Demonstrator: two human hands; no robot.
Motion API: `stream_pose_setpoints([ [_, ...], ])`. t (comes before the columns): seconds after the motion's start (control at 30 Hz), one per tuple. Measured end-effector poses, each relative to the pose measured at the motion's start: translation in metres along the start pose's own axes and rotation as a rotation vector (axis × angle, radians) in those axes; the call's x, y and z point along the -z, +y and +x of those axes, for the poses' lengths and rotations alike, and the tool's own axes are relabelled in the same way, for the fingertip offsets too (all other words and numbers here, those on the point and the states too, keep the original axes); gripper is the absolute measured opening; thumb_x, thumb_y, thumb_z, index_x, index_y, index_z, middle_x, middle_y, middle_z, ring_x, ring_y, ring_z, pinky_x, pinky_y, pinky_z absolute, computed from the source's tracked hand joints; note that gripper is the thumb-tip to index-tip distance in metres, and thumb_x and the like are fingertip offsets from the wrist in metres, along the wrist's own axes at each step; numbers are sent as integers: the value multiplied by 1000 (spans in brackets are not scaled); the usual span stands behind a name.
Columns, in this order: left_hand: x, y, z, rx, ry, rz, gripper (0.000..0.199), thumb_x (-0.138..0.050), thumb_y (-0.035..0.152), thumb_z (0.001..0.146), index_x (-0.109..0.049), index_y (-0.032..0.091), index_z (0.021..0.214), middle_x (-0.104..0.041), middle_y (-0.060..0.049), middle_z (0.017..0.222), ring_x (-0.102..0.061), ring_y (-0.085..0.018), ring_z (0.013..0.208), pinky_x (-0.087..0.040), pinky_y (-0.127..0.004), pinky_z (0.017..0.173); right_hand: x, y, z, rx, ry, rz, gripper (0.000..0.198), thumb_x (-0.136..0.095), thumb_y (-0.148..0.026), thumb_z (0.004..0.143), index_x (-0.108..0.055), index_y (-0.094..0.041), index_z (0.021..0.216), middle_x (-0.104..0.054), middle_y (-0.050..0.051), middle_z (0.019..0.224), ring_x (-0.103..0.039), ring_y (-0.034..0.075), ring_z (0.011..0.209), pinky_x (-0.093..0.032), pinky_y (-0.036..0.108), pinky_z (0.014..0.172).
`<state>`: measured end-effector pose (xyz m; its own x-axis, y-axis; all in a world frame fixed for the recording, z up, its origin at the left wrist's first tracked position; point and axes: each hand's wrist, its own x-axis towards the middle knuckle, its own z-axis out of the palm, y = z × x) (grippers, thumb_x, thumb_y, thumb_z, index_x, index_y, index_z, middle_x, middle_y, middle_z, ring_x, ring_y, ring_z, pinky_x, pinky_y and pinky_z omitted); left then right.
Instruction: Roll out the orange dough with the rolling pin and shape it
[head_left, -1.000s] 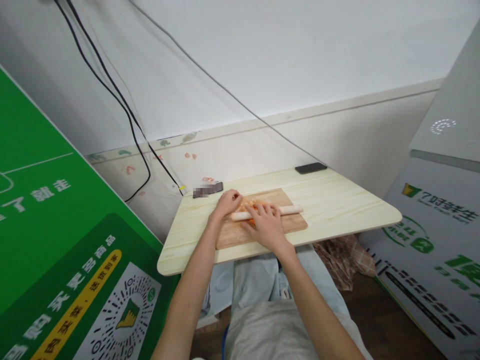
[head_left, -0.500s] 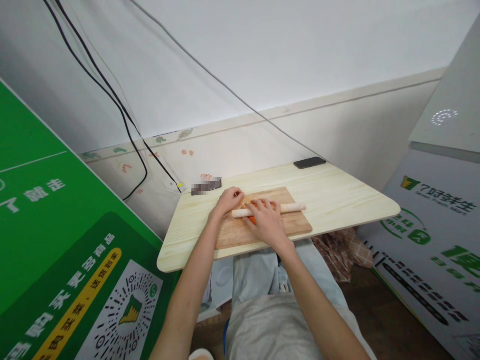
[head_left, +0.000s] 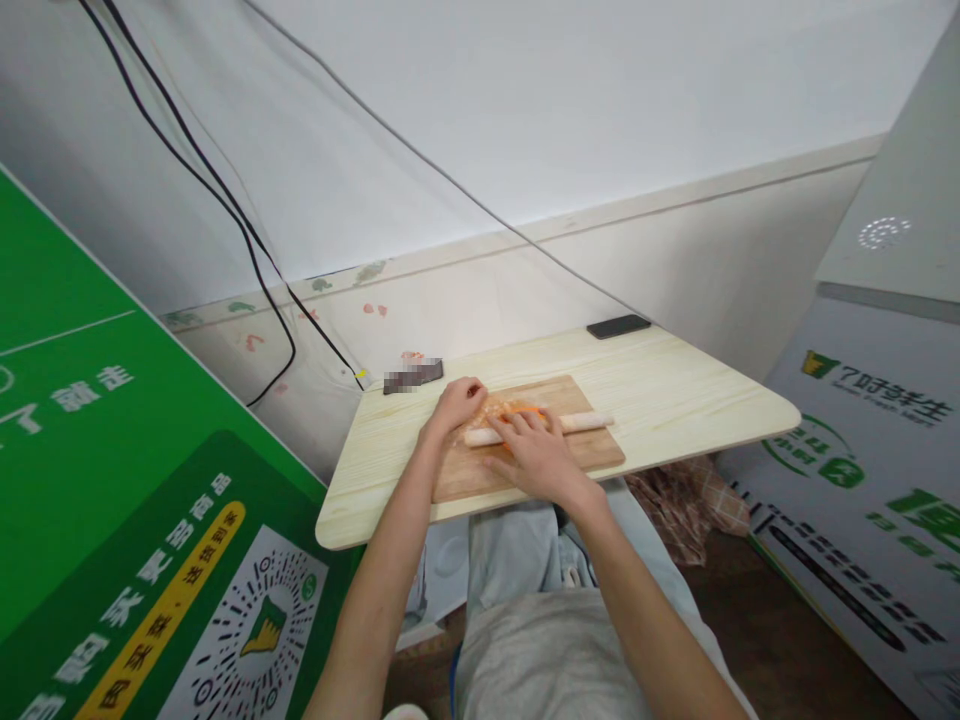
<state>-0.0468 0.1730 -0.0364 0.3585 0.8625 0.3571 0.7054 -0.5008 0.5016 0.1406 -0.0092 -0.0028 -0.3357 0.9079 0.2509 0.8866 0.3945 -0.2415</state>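
Observation:
A pale wooden rolling pin [head_left: 587, 421] lies crosswise on a wooden board [head_left: 469, 480]. My right hand [head_left: 536, 452] rests over its middle, fingers bent across the top and thumb apart on the near side. Something flat and bright orange [head_left: 517, 409] shows under and beyond the pin, partly covered by my fingers. A shiny, see-through, wrinkled sheet [head_left: 491, 408] seems to spread around it, toward the left. At that sheet's left edge, my left hand [head_left: 459, 403] is closed with curled fingers on the board; what they hold is hidden.
The board lies on a pale wood-grain table [head_left: 697, 400] against the wall. A black phone [head_left: 619, 326] lies at the back edge, and a blurred dark item [head_left: 413, 375] at the back left. Black cables [head_left: 251, 230] hang left. A green panel [head_left: 90, 400] and a white cabinet [head_left: 862, 450] flank the table.
My right hand has drawn slightly toward me. The pin's left end has moved a little nearer, and more of the orange thing and the shiny sheet shows beyond it. My left hand stays put.

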Motion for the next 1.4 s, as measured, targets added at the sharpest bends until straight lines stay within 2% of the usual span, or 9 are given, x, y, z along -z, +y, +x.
stream_pose_setpoints([
  [0.2,1,-4,1,-3,18,-77,21,-62,23,94,-80,19,83,-82,-6,90,-70,-21,85,-54,-30,83,-7,3,11,-5,99,6,52,-66,-43,109,-63,-23,156,-67,16,159,-53,37,148,-33,58,123],
  [0.43,17,-27,-3,99,121,-158,25,-59,27,93,-80,17,84,-81,-6,83,-71,-20,78,-53,-30,77,-11,5,11,21,128,29,47,-65,-43,110,-66,-25,152,-70,14,155,-55,36,144,-33,57,120],
  [0.57,18,-35,-10,160,177,-164,27,-57,30,93,-80,17,83,-81,-7,82,-71,-22,79,-53,-31,77,-12,6,14,17,145,44,44,-63,-45,111,-69,-25,149,-71,14,153,-56,36,142,-32,56,119],
  [0.8,17,-36,-15,174,186,-157,22,-62,28,89,-80,19,81,-83,-6,88,-72,-23,88,-54,-32,83,-11,8,17,14,140,61,42,-64,-45,111,-72,-23,146,-73,13,151,-58,37,139,-33,55,119],
  [1.1,17,-37,-16,171,189,-149,25,-60,30,92,-79,18,82,-80,-5,82,-70,-21,81,-51,-32,79,6,13,2,65,-26,140,50,-64,-47,111,-64,-28,157,-68,12,158,-54,34,151,-25,57,128],
  [1.23,17,-36,-16,177,192,-152,24,-60,29,91,-80,19,82,-81,-5,85,-70,-21,83,-52,-31,80,1,13,8,61,24,121,47,-64,-46,111,-67,-27,154,-67,12,160,-52,34,150,-24,56,128],
  [1.4,19,-35,-16,186,186,-144,24,-62,30,91,-80,19,81,-81,-5,84,-70,-22,83,-53,-31,82,-5,11,14,53,74,96,41,-60,-44,112,-70,-25,147,-71,12,153,-54,35,144,-27,55,123],
])
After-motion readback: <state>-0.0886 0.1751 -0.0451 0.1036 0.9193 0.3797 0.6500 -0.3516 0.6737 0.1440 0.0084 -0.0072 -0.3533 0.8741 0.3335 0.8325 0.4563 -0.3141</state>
